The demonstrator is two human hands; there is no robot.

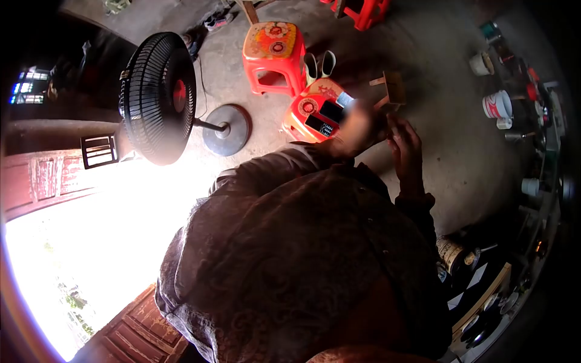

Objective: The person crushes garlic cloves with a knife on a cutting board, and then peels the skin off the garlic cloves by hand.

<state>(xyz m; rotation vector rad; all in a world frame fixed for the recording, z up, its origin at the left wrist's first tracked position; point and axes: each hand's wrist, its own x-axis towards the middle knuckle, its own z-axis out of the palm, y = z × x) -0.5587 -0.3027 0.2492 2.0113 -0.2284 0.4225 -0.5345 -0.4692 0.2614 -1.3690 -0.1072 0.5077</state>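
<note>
On the stool [295, 125] lie two dark devices [332, 111], with the blurred left hand [353, 133] at its right edge and the right hand [405, 140], fingers bent, just beyond, though I cannot tell whether either grips anything, and boots [328, 64] behind it.

The farther red plastic stool [273, 68] has a yellow and orange seat, printed with round dark-red ornaments. The nearer red plastic stool [294, 128] shows a similar round ornament. The flat black rectangular device [318, 124] carries rows of white marks. The round black fan [157, 100] is red at its centre. The dark brown cloth garment [302, 254] bears a faint swirling pattern. The round white bucket [497, 105] has red markings.
</note>
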